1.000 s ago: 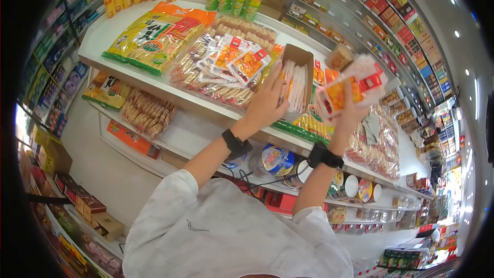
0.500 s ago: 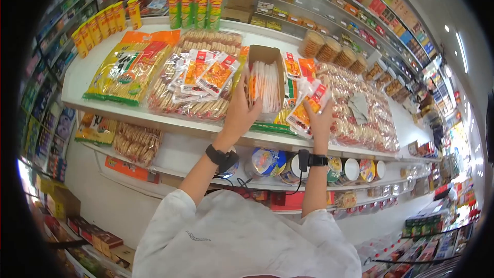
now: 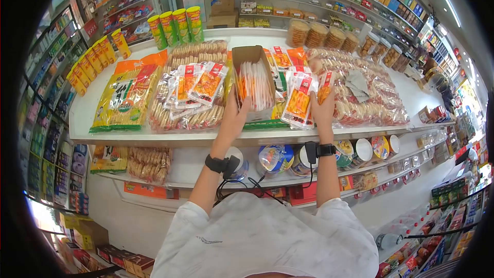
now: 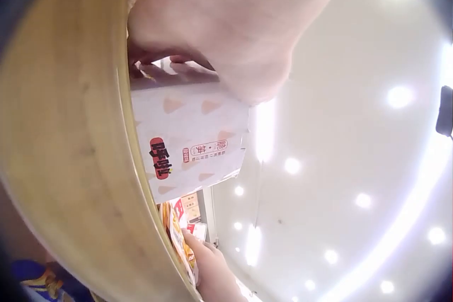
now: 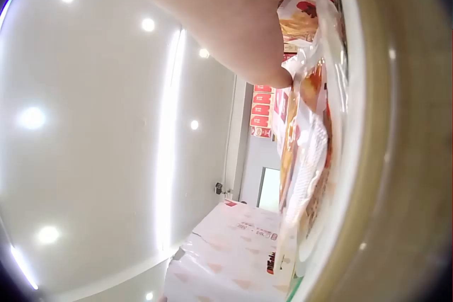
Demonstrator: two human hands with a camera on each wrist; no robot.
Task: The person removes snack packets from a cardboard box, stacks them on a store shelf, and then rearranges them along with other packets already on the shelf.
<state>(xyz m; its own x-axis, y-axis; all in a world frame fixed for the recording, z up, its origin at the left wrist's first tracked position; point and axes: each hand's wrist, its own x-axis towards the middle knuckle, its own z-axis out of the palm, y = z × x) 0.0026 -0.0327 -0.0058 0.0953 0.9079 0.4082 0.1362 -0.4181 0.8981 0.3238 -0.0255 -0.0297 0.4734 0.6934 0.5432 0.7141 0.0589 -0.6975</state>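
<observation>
Rightward of the open box (image 3: 248, 54), we pinch an orange-and-white packet (image 3: 324, 86) between our right hand's (image 3: 322, 117) nearly closed fingers; our left hand (image 3: 234, 120), half curled, grips the box's near-left side.

Four green tubes with yellow lids (image 3: 179, 27) stand at the back of the white counter (image 3: 265, 35), near a row of yellow tubes (image 3: 94, 59). A yellow and orange bag (image 3: 123, 95) lies at the left; a crumpled grey scrap (image 3: 356, 83) rests on the right-hand clear snack pack (image 3: 378, 108), with clear biscuit jars (image 3: 317, 36) behind. A blue-labelled tub (image 3: 275, 158) sits on the lower shelf (image 3: 193, 177)
</observation>
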